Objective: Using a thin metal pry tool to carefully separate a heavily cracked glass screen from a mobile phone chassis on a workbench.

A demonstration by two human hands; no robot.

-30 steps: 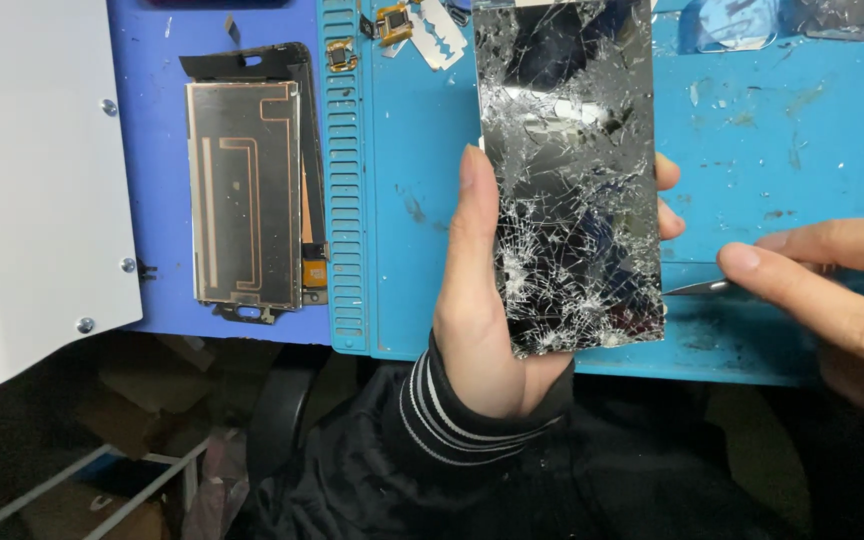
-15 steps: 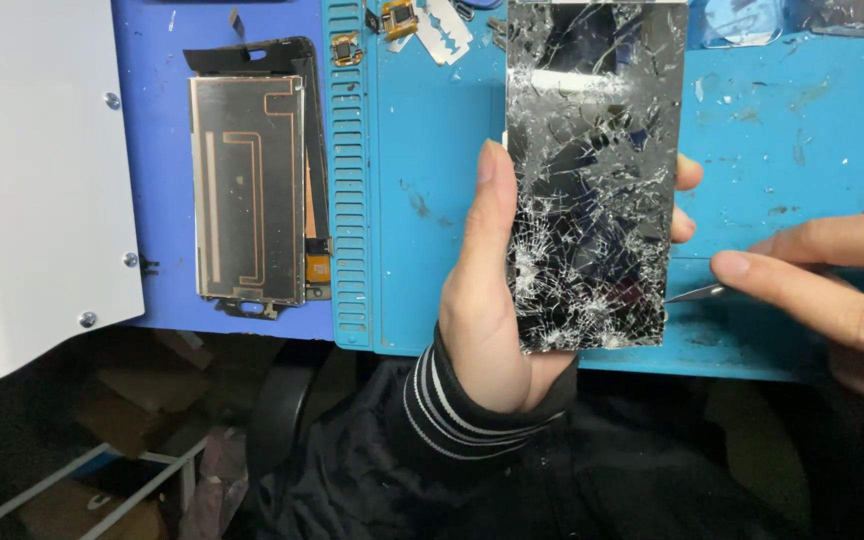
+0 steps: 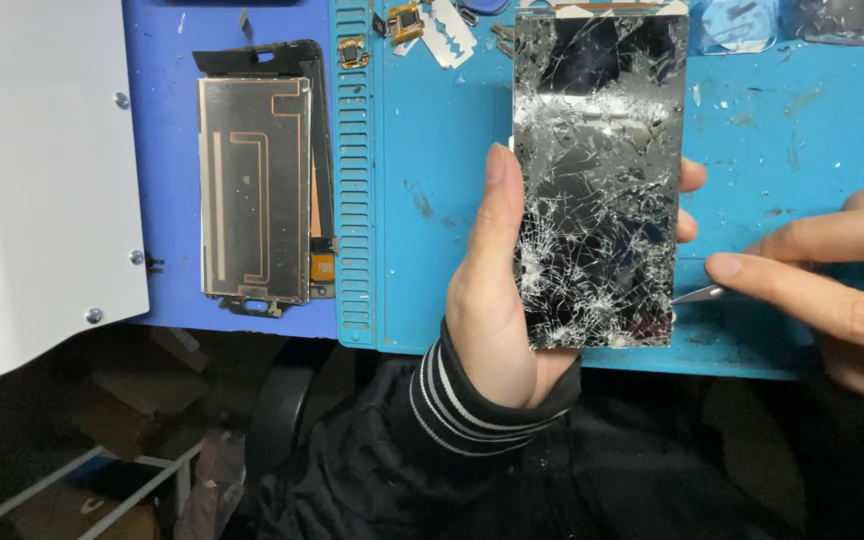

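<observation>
Shifted slightly rightward, cracked screen [image 3: 597, 180] stands lengthwise upright in left hand [image 3: 497, 290].

Bright, sharp; perhaps slight glass glare.

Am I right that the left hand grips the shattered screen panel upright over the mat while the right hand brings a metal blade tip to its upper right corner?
Not quite. In the head view, the left hand does hold the shattered screen panel over the blue mat, but the right hand brings the metal blade tip to the panel's lower right edge, not its upper right corner.
</observation>
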